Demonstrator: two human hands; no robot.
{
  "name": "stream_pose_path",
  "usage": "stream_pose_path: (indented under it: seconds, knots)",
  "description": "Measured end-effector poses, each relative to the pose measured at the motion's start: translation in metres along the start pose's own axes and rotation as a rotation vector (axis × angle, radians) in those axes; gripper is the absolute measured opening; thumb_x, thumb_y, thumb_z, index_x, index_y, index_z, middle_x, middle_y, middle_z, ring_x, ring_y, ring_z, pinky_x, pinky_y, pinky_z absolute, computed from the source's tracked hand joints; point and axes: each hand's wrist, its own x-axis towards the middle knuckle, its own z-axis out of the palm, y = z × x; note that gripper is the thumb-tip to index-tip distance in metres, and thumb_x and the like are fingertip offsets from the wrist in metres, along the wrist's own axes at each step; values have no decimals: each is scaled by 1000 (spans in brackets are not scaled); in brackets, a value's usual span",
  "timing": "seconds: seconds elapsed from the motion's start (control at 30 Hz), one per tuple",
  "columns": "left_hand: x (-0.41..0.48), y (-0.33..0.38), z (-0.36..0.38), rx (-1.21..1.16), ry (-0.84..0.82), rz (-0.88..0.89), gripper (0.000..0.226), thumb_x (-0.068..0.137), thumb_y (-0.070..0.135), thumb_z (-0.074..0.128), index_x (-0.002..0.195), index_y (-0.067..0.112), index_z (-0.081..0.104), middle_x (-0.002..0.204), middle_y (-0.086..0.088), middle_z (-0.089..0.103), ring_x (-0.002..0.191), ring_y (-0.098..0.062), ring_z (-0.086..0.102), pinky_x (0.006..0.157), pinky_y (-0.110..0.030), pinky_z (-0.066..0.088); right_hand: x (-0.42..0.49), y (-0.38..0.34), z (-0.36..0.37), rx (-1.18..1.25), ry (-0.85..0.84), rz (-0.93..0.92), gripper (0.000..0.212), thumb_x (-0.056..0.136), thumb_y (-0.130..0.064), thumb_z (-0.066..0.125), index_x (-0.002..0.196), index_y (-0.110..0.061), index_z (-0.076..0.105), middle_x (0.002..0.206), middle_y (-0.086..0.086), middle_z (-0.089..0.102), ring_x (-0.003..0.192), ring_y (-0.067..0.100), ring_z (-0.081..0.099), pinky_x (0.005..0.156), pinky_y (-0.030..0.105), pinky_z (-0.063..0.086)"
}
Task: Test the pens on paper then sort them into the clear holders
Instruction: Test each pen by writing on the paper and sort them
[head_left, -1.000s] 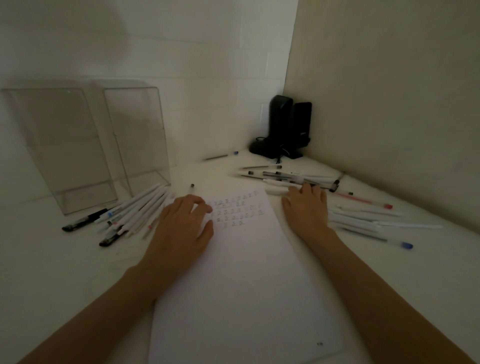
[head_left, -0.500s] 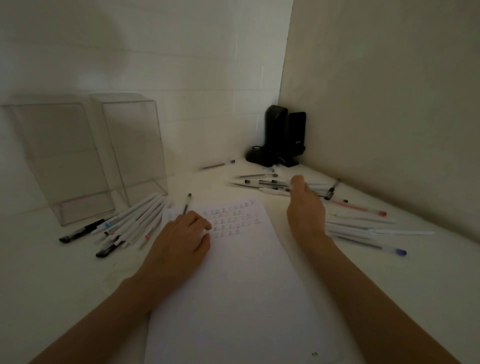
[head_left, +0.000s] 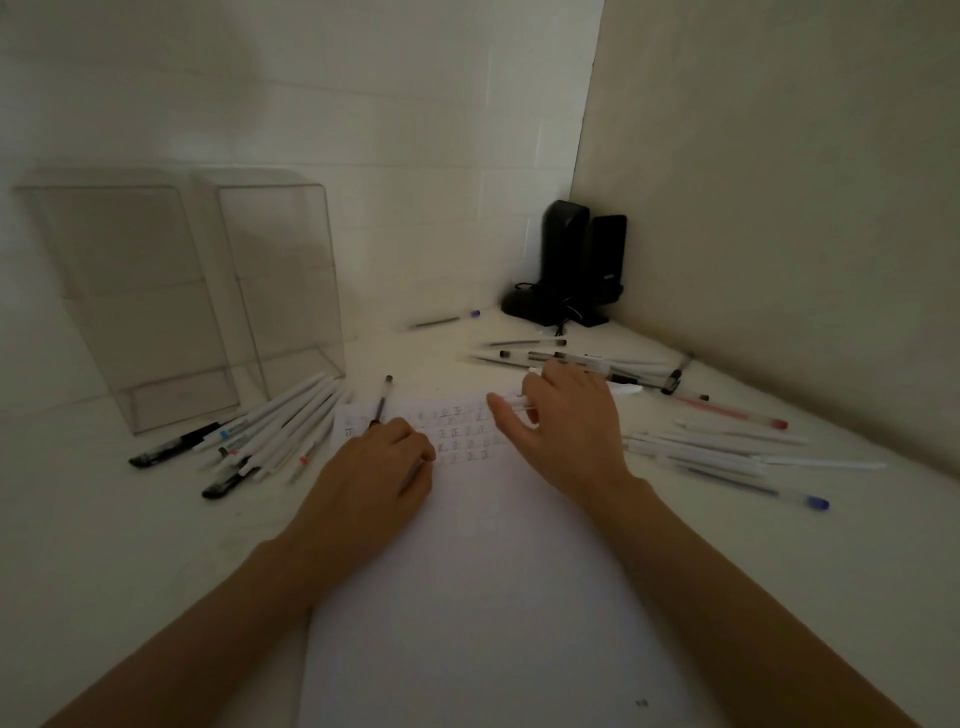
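Paper (head_left: 493, 597): rows of handwritten 正 marks (head_left: 457, 431) near far edge. Tiny print (head_left: 641, 703) at near right corner, illegible.
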Motion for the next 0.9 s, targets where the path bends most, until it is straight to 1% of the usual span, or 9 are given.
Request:
stream_pose_path:
  seconds: [0.13,0.23,0.3,0.37,0.47,0.53,0.6,0.77,0.9]
  knots:
    - [-1,3,-2,-5,-38,7,40,85,37,29,86,16,63,85,1,59,73,-19,57,63,-35,50,-1,-4,0,65,65,-63,39,87,-45,44,63,-14,49,63,-1,44,62,14,38,62,33,40]
    - [-1,8,-4,-26,-60,31,44,84,39,26,92,16,63,90,1,59,77,-18,57,67,-31,48,2,-4,-5,171,-3,-59,42,84,-53,52,84,-11,56,84,3,52,69,12,44,63,24,38]
    - [-2,12,-5,-52,-97,95,42,85,37,29,96,16,63,96,1,60,82,-17,57,71,-31,48,3,-3,-9,282,-23,-53,32,87,-33,58,102,-5,56,104,11,52,74,11,48,59,21,42]
    - [-3,16,-4,-73,-148,206,38,88,37,34,104,17,62,105,1,62,91,-16,58,80,-32,48,5,-1,-15,398,29,12,26,90,-15,44,109,-1,54,110,13,50,76,9,46,59,20,42]
    - [-6,24,-1,-111,-299,289,54,90,56,29,131,26,47,134,7,49,122,-9,43,103,-31,33,6,1,-25,560,108,254,35,93,-25,32,95,-3,59,93,11,57,76,14,51,65,24,43]
    - [-9,28,1,-101,-379,295,63,86,63,20,140,33,33,146,12,33,132,-4,27,110,-26,19,9,2,-31,724,33,482,44,99,-31,33,79,-7,63,70,15,62,59,17,55,53,26,42]
    - [-10,30,1,-90,-423,284,65,84,64,18,141,35,27,149,14,24,135,-2,19,110,-21,11,12,0,-34,923,-100,616,44,99,-34,39,80,-5,66,63,14,65,50,14,57,46,20,42]
    - [-11,33,-1,-64,-458,244,67,80,66,16,141,40,25,152,9,16,137,-6,14,109,-20,8,7,-11,-18,923,-311,561,11,89,-17,62,85,-7,61,66,4,67,53,3,58,54,19,48]
    - [-11,35,-1,-47,-457,229,61,84,63,22,141,42,23,153,8,12,137,-6,10,103,-13,1,0,-15,-11,993,-354,564,13,89,-14,59,83,-3,57,68,7,69,58,6,60,57,16,47]
